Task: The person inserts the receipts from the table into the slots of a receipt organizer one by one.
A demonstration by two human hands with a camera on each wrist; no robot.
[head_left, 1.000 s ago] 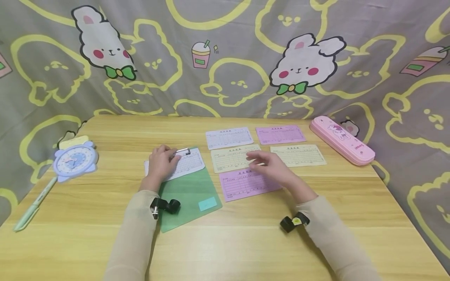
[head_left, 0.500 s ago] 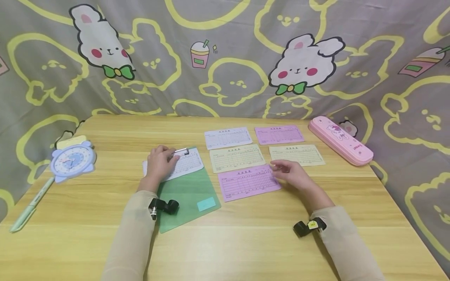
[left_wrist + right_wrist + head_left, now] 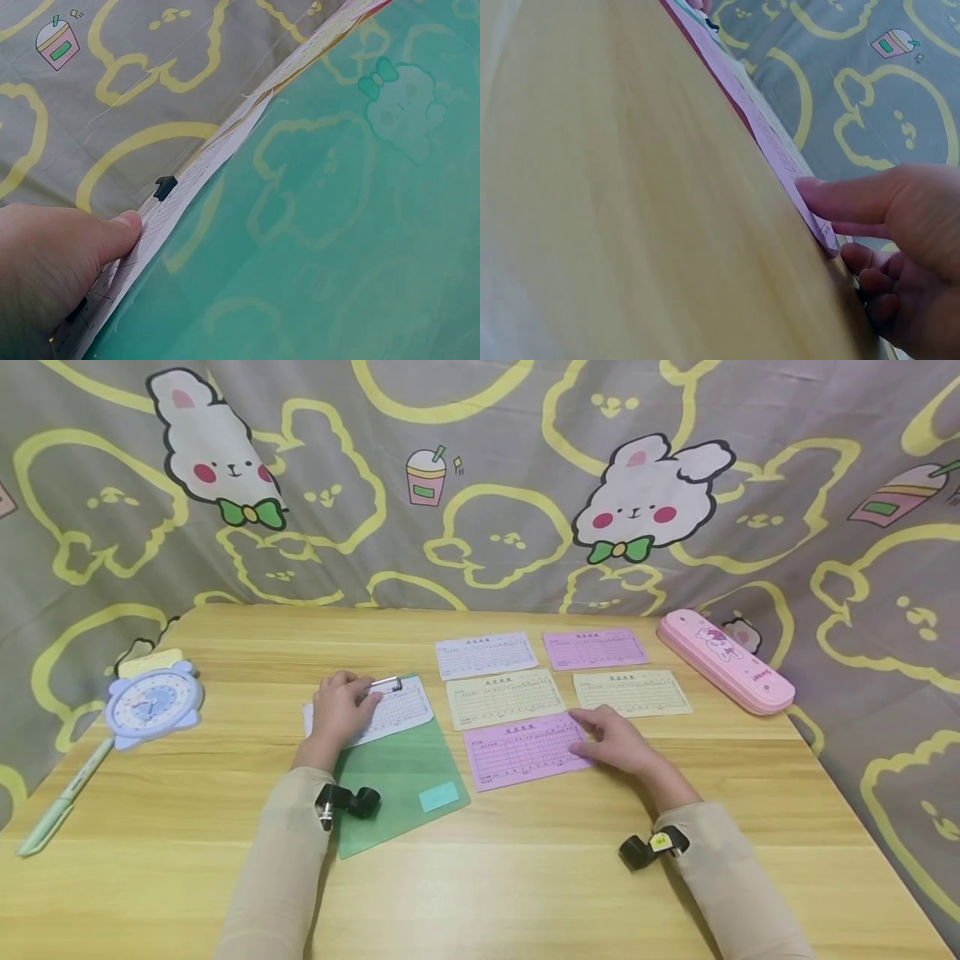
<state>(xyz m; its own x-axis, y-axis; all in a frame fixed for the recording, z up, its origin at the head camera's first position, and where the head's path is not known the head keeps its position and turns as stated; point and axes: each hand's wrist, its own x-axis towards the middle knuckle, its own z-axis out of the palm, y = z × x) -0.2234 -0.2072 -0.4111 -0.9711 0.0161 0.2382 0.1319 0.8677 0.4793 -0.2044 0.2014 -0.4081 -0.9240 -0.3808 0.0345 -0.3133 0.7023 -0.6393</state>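
Observation:
My left hand (image 3: pixel 341 710) lies over the top of a green clipboard (image 3: pixel 390 793), gripping its metal clip (image 3: pixel 387 684). A white printed slip (image 3: pixel 405 707) sits under the clip. In the left wrist view the thumb (image 3: pixel 112 234) rests on this paper; the fingers are mostly hidden. My right hand (image 3: pixel 621 741) is at the right end of the nearest purple slip (image 3: pixel 517 752). In the right wrist view its thumb (image 3: pixel 847 196) touches the top of that slip, which lies flat. Thumb and index stand apart, and the other fingers are bent.
Behind the purple slip lie a cream slip (image 3: pixel 504 697), another cream slip (image 3: pixel 633 693), a white slip (image 3: pixel 487 654) and a far purple slip (image 3: pixel 595 647). A pink pencil case (image 3: pixel 726 660) is at the right; a blue toy clock (image 3: pixel 152 702) and green highlighter (image 3: pixel 63 802) at the left.
My right hand first moved right, off the middle of the slips, then came slightly back to touch the near purple slip's right end. The left hand stays at the clip.

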